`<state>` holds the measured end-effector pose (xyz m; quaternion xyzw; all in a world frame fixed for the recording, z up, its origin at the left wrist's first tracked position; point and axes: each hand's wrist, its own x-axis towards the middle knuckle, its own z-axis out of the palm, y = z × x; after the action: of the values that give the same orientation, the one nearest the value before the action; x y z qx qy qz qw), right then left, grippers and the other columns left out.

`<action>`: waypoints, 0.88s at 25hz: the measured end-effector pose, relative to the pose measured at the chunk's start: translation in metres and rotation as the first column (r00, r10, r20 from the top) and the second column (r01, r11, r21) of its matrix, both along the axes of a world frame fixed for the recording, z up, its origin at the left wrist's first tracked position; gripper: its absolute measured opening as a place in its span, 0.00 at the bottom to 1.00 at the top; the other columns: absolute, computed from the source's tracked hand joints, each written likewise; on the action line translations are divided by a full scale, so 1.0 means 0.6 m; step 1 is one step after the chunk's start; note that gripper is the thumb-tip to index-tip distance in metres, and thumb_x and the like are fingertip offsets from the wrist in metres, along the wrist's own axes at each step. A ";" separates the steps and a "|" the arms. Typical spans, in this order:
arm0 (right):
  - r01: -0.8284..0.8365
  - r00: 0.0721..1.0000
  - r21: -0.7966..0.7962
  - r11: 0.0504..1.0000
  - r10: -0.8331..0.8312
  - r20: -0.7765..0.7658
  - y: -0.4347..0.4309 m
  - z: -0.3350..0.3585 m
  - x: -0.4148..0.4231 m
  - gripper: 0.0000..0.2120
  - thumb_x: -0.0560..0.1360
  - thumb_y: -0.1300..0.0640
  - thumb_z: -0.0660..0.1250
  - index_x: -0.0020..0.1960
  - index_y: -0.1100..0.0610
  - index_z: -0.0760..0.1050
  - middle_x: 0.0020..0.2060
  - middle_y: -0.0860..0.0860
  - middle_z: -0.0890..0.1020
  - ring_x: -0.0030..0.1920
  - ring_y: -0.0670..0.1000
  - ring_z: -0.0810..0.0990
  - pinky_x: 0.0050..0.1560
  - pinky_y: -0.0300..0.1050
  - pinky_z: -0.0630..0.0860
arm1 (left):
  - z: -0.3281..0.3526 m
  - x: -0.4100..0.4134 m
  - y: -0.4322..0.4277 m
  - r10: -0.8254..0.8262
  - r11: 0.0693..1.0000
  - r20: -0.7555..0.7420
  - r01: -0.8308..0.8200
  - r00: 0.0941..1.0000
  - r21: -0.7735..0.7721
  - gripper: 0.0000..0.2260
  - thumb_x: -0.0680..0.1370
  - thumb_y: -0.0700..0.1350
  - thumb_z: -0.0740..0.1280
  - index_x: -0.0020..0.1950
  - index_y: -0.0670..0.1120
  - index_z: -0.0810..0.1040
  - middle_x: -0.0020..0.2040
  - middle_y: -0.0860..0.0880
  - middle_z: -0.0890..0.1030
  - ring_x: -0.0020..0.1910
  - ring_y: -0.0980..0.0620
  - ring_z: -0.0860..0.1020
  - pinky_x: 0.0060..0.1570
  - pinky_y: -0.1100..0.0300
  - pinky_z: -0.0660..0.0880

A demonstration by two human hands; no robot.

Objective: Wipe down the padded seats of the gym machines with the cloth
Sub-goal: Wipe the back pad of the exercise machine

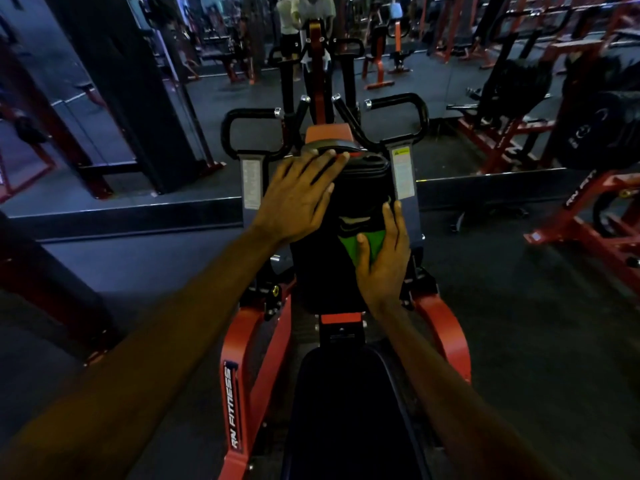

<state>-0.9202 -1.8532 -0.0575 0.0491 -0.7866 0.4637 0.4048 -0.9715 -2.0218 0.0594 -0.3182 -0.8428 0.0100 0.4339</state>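
Both arms reach forward, nearly straight, to the black upright pad (363,181) of a red-framed machine (239,344). The left hand (298,199) lies flat on the pad's upper left part, open, with its fingers spread and their tips up at the pad's top edge. The right hand (384,261) is lower, on the pad's right side, with its fingers straight and pointing up. It presses the green cloth (349,242) against the pad under its palm, and the thumb lies across the cloth. Part of the cloth shows to the left of the hand. The black seat (346,410) sits below the pad, between the forearms, and neither hand touches it. Black looped handles (242,133) stand on either side of the pad's top.
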 end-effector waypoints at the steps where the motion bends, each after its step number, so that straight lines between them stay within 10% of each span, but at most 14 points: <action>1: -0.010 1.000 -0.047 0.999 0.010 -0.013 -0.001 0.016 -0.002 0.29 0.83 0.41 0.56 0.79 0.54 0.59 0.78 0.55 0.63 0.77 0.52 0.62 0.71 0.65 0.67 | -0.004 0.000 0.002 0.024 1.000 0.000 -0.024 1.000 -0.014 0.21 0.84 0.47 0.55 0.77 0.46 0.67 0.72 0.44 0.74 0.68 0.43 0.71 0.64 0.48 0.65; 6: -0.053 0.994 -0.055 0.997 0.047 -0.097 0.014 0.124 -0.044 0.28 0.83 0.46 0.60 0.79 0.58 0.62 0.77 0.55 0.65 0.78 0.52 0.63 0.74 0.53 0.65 | -0.009 -0.008 0.003 0.070 0.998 -0.042 -0.070 0.997 -0.008 0.20 0.84 0.48 0.56 0.74 0.43 0.71 0.70 0.43 0.76 0.64 0.45 0.68 0.58 0.51 0.62; 13: -0.084 0.996 0.015 0.996 0.084 0.009 0.021 -0.106 0.020 0.27 0.83 0.45 0.58 0.78 0.57 0.61 0.78 0.56 0.64 0.77 0.56 0.63 0.69 0.65 0.67 | -0.012 -0.005 0.009 0.108 0.994 -0.038 -0.108 0.993 0.008 0.20 0.84 0.49 0.54 0.75 0.46 0.70 0.70 0.45 0.76 0.64 0.45 0.69 0.59 0.51 0.62; 22: -0.136 0.984 -0.145 0.980 0.117 -0.136 0.026 0.082 -0.035 0.26 0.81 0.52 0.65 0.76 0.61 0.66 0.76 0.56 0.67 0.76 0.47 0.64 0.73 0.45 0.64 | -0.009 0.020 0.050 0.063 0.998 0.093 -0.061 0.994 -0.022 0.27 0.78 0.41 0.59 0.78 0.44 0.64 0.77 0.43 0.67 0.74 0.42 0.66 0.70 0.46 0.61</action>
<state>-0.9411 -1.8378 -0.0085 0.0971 -0.7165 0.5437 0.4261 -0.9597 -1.9915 0.0540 -0.2963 -0.8714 0.0166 0.3905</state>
